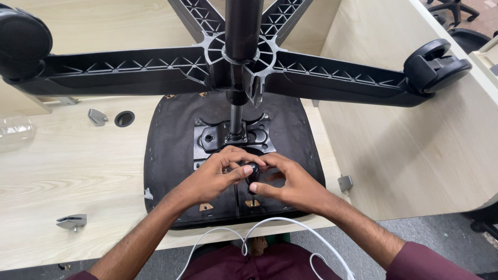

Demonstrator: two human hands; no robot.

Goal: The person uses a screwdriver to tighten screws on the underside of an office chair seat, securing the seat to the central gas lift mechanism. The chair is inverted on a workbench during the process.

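While a white cable [270,228] loops over the lap in the near foreground, both hands meet on the underside of an upturned office chair seat [166,150] lying on the pale wooden table [62,171]; the left hand [218,176] and the right hand [290,184] are close together, fingertips pinched around a small black knob [252,168] at the front of the seat's metal mounting plate [249,136]; the left thumb presses on the knob, the right fingers curl round it from the other side. The seat is black fabric stapled at the edges, with small tan patches showing through at the near edge; from the plate a black gas cylinder [241,31] rises toward the camera, carrying the star base [129,70], ribbed underneath, with a castor [434,65] at the right tip and another at the far left. Further left, a clear plastic bottle [14,130] lies at the table's edge, contents not discernible; a round cable hole [124,119] sits beyond the seat.
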